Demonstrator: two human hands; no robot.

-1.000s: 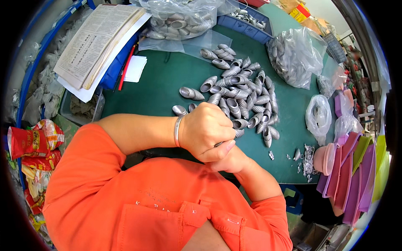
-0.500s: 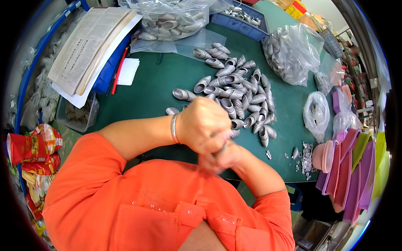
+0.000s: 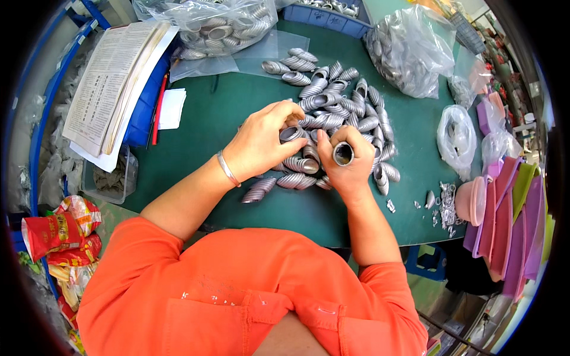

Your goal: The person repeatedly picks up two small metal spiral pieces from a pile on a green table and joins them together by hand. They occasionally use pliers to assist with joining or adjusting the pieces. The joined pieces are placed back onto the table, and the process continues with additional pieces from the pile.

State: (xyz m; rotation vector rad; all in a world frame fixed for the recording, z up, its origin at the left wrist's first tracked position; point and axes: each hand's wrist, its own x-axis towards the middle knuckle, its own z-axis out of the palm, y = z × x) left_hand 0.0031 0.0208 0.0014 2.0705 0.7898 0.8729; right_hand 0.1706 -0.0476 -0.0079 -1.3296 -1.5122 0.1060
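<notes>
- Left hand arches at the pile's near-left side, fingers closed around a ridged piece
- Right hand, to its right, is fist clamped on metal tube, mouth upward

Green-topped tbl fills ctr. Blue rack stands at far L, w/ clear plastic bags. 1 blue stool sits low R, near greenish flr. Cluttered shelving upper R. Light's bright, even.

Top edge crops blue bin, clear bag. Left hand covers some tubes. Silvery bits too small to identify.
</notes>
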